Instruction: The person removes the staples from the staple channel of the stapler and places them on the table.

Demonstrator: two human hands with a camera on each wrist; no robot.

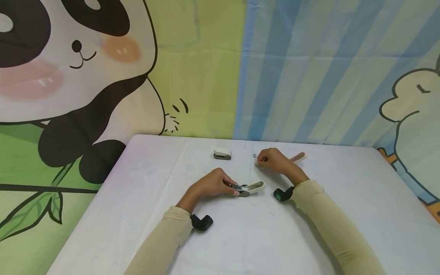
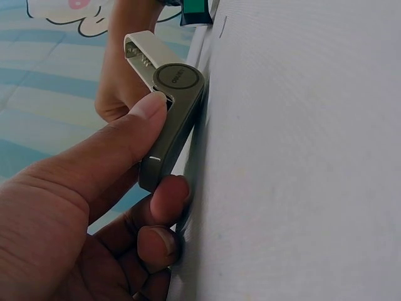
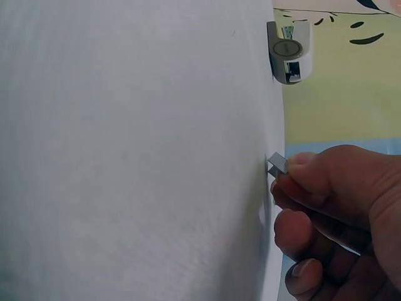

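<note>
My left hand [image 1: 214, 182] grips a white and dark grey stapler [image 2: 178, 119], its top arm swung up and open, low over the table. In the left wrist view the thumb lies along its grey side. Further back, my right hand [image 1: 272, 159] pinches a short strip of staples [image 3: 278, 164] between thumb and forefinger, close to the tabletop. Another small grey staple piece [image 1: 254, 155] lies just beyond those fingertips. Behind the right hand a slim pink object [image 1: 298, 156] shows only in part, so its kind is unclear.
A second white and grey stapler [image 1: 222, 154] stands near the table's back edge, left of the right hand. Two tiny loose staples [image 1: 253, 204] lie in front of the hands on the white-covered table [image 1: 361, 198]. A printed cloth [image 1: 203, 68] hangs behind.
</note>
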